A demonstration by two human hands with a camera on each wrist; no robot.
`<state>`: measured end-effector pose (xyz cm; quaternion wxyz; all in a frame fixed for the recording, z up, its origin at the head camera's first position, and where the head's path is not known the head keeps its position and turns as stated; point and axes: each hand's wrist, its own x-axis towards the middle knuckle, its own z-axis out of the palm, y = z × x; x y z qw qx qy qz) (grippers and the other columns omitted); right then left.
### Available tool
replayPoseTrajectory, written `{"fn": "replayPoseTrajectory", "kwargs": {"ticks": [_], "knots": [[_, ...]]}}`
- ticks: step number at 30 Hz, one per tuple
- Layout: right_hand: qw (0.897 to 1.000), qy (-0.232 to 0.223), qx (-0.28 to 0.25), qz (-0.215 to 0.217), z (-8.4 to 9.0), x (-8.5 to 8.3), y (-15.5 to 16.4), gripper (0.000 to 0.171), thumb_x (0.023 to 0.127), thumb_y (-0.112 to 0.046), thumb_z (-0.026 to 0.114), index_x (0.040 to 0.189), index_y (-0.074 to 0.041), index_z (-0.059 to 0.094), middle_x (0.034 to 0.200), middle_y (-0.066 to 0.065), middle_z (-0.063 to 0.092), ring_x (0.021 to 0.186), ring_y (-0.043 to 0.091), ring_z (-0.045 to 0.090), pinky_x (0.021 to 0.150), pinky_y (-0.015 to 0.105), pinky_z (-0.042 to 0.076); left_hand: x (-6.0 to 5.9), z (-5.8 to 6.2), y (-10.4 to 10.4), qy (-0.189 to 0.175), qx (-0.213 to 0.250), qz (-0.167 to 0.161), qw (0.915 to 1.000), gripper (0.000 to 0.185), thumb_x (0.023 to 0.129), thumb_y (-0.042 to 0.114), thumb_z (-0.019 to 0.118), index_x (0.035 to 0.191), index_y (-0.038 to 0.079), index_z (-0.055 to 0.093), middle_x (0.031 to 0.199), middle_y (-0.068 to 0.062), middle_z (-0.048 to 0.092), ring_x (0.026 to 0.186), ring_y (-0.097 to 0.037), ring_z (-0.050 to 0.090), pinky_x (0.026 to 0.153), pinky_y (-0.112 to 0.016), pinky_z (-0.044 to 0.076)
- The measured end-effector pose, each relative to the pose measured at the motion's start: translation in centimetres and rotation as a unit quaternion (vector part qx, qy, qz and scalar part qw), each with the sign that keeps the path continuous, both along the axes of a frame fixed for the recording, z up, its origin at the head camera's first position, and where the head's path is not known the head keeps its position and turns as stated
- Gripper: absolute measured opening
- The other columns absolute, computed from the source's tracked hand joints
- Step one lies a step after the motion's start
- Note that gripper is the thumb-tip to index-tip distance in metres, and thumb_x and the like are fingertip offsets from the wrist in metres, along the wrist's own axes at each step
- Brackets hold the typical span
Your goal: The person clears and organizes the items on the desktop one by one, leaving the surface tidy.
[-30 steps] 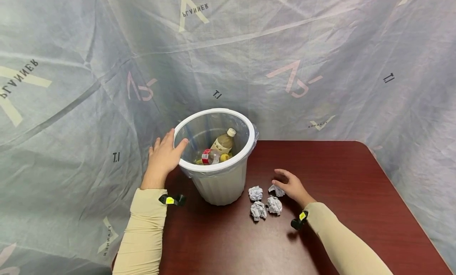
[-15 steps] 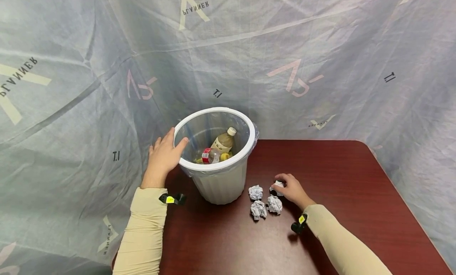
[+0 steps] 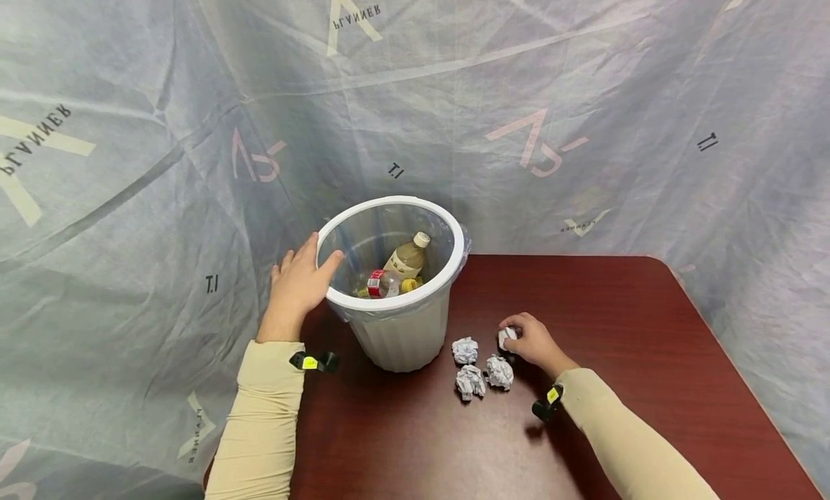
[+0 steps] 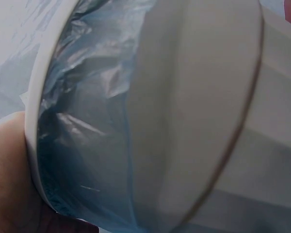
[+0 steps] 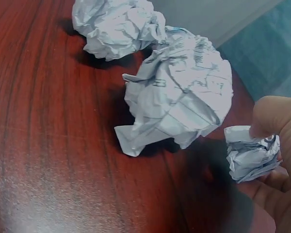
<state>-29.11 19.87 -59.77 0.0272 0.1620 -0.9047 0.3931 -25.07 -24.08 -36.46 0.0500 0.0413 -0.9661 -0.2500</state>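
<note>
The right hand is pinching a crumpled white paper ball between thumb and fingers, right of the pale grey ribbed plastic bin. Three other crumpled white paper balls are lying nearer the bin, on the dark red wood-grained table beneath it. The left hand is resting against the bin's left rim, fingers spread. Inside the bin, a clear plastic bottle with a red label is lying beside a white-capped brownish bottle.
</note>
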Motion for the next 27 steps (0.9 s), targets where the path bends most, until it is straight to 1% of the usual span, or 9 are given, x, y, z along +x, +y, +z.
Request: {"fn": "replayPoseTrajectory", "kwargs": {"ticks": [4, 8, 10, 12, 15, 20, 27], "knots": [[1.000, -0.012, -0.014, 0.002, 0.7, -0.3, 0.3, 0.033, 0.079, -0.004, 0.072, 0.112, -0.002, 0.072, 0.111, 0.014, 0.062, 0.090, 0.025, 0.059, 0.075, 0.039, 0.049, 0.0, 0.1, 0.0, -0.005, -0.001, 0.000, 1.0000, 0.086, 0.099, 0.068, 0.033, 0.165, 0.016, 0.011, 0.165, -0.020, 0.022, 0.150, -0.052, 0.009, 0.115, -0.072, -0.002], [0.999, -0.016, -0.035, 0.001, 2.3, -1.0, 0.6, 0.033, 0.082, -0.001, 0.071, 0.115, 0.000, 0.071, 0.116, 0.015, 0.060, 0.095, 0.029, 0.060, 0.077, 0.040, 0.050, -0.2, 0.2, 0.0, -0.003, -0.004, -0.003, 1.0000, 0.087, 0.099, 0.070, 0.032, 0.165, 0.016, 0.010, 0.165, -0.020, 0.022, 0.150, -0.052, 0.010, 0.115, -0.072, -0.002], [0.999, -0.008, -0.040, 0.000, 3.2, -1.5, 0.8, 0.033, 0.082, 0.001, 0.071, 0.115, 0.001, 0.071, 0.116, 0.017, 0.060, 0.097, 0.030, 0.062, 0.076, 0.038, 0.052, -0.2, 0.2, 0.0, -0.003, -0.006, -0.005, 1.0000, 0.088, 0.099, 0.070, 0.032, 0.165, 0.016, 0.010, 0.165, -0.020, 0.022, 0.150, -0.052, 0.011, 0.115, -0.072, -0.002], [0.999, 0.001, -0.041, 0.001, 4.1, -2.0, 1.0, 0.032, 0.082, 0.002, 0.071, 0.114, 0.001, 0.071, 0.116, 0.018, 0.060, 0.097, 0.030, 0.063, 0.076, 0.037, 0.053, -0.3, 0.2, -0.1, -0.003, -0.008, -0.004, 1.0000, 0.088, 0.099, 0.070, 0.032, 0.165, 0.015, 0.011, 0.165, -0.020, 0.023, 0.150, -0.051, 0.011, 0.115, -0.072, -0.001], [0.999, 0.016, -0.032, 0.001, 5.6, -2.5, 1.1, 0.031, 0.082, 0.001, 0.071, 0.113, -0.002, 0.072, 0.116, 0.017, 0.060, 0.095, 0.029, 0.063, 0.076, 0.035, 0.054, -0.3, 0.0, -0.1, -0.006, -0.011, -0.003, 0.9999, 0.088, 0.099, 0.069, 0.033, 0.164, 0.014, 0.011, 0.165, -0.021, 0.024, 0.150, -0.051, 0.012, 0.115, -0.072, -0.001], [0.999, 0.036, -0.018, -0.003, 8.2, -3.1, 1.0, 0.032, 0.081, 0.000, 0.070, 0.113, -0.004, 0.072, 0.117, 0.016, 0.061, 0.094, 0.028, 0.062, 0.078, 0.038, 0.052, -0.2, 0.0, -0.1, -0.006, -0.016, -0.007, 0.9998, 0.088, 0.099, 0.069, 0.033, 0.164, 0.013, 0.011, 0.165, -0.021, 0.024, 0.150, -0.052, 0.012, 0.115, -0.072, -0.001], [0.999, 0.051, -0.004, -0.003, 12.6, -3.4, 0.5, 0.034, 0.084, -0.002, 0.067, 0.118, -0.006, 0.071, 0.124, 0.016, 0.059, 0.095, 0.030, 0.059, 0.077, 0.042, 0.051, -0.2, 0.1, -0.1, -0.008, -0.026, -0.008, 0.9996, 0.087, 0.100, 0.067, 0.033, 0.164, 0.012, 0.012, 0.165, -0.020, 0.023, 0.150, -0.052, 0.011, 0.115, -0.072, -0.001]]}}
